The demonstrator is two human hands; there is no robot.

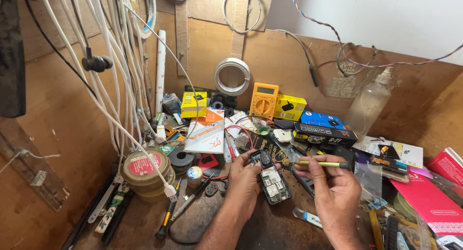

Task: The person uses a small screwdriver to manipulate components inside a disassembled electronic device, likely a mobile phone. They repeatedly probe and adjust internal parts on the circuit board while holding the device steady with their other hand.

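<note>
An opened small phone [273, 181] with its circuit board showing lies on the wooden bench near the middle. My left hand [244, 178] grips its upper left edge and steadies it. My right hand [328, 182] holds a thin screwdriver [322, 164] with a yellow-green shaft and black handle, lying nearly level, its tip pointing left at the top of the phone beside a small black part [265, 158].
Yellow multimeter [263, 101], yellow and blue boxes, a clear plastic bottle [368, 104] at the back. Round tin [144, 170], white cables [113, 76] and tools lie left. Red boxes [429, 199] and packets crowd the right. Wooden walls close in on all sides.
</note>
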